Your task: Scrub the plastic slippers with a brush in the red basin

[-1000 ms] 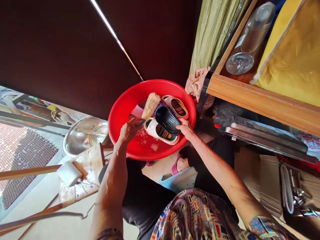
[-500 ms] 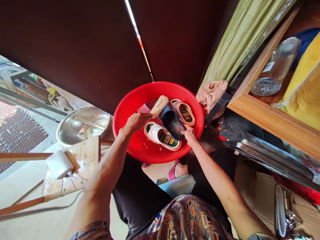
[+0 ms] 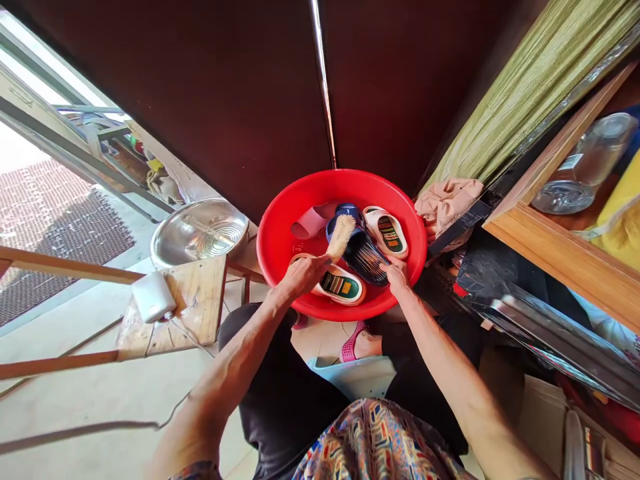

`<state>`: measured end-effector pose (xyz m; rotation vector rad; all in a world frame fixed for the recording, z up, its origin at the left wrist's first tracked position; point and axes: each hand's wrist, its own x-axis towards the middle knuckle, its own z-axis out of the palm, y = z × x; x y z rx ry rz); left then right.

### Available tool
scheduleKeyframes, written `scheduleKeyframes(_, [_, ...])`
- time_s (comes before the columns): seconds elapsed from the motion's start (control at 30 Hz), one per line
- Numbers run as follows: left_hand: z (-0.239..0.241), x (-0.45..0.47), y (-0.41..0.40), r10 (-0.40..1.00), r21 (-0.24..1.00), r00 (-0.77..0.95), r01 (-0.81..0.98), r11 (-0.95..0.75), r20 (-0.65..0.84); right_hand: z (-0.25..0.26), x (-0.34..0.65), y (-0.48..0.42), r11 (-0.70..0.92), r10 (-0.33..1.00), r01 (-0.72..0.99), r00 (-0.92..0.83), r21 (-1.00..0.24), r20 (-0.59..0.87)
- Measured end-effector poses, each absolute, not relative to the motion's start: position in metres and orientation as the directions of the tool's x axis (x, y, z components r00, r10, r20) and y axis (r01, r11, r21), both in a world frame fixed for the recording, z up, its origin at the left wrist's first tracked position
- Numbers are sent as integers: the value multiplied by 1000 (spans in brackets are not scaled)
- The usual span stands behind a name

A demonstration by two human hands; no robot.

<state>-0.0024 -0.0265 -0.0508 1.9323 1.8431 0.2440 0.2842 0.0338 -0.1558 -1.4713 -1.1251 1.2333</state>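
A red plastic basin [image 3: 340,180] sits in my lap and holds several slippers. My left hand [image 3: 305,277] is shut on a scrubbing brush with pale bristles [image 3: 341,237], whose tip rests against a navy slipper [image 3: 363,257]. My right hand [image 3: 397,277] grips that slipper's near edge. Below the brush lies a white slipper with a green-striped insole [image 3: 343,287], partly hidden by my left hand. A pink-and-white slipper [image 3: 387,232] lies at the basin's right, and a pink one [image 3: 310,222] at its far left.
A steel bowl [image 3: 200,232] stands left of the basin, beyond a wooden stool [image 3: 190,310] holding a white block [image 3: 153,297]. To the right are a peach cloth [image 3: 447,207], a wooden shelf edge [image 3: 550,240] and a glass jar [image 3: 580,160].
My left hand and the brush have moved right across the basin, onto the navy slipper. The view has also swung, and the slippers sit in much the same places.
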Motion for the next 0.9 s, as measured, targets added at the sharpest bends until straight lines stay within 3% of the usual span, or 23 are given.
scheduleKeyframes(0.23, [-38,-6,-8,970,296,-78,944,145,-229,-155,278,31,-251,966,67,84,-966,-246])
scheduleKeyframes(0.6, [-39,24,-30,983,674,134,738,-16,-122,-152,279,37,-305,932,-114,168,-945,-321])
scheduleKeyframes(0.73, [-42,29,-43,951,832,194,545,100,-241,-143,278,36,-264,920,-209,241,-942,-311])
scheduleKeyframes(0.83, [-49,44,-59,899,857,213,446,260,-383,-135,277,34,-294,914,-190,231,-937,-333])
scheduleKeyframes(0.9, [-54,54,-62,895,854,198,436,284,-399,-130,276,30,-341,919,-147,158,-929,-362])
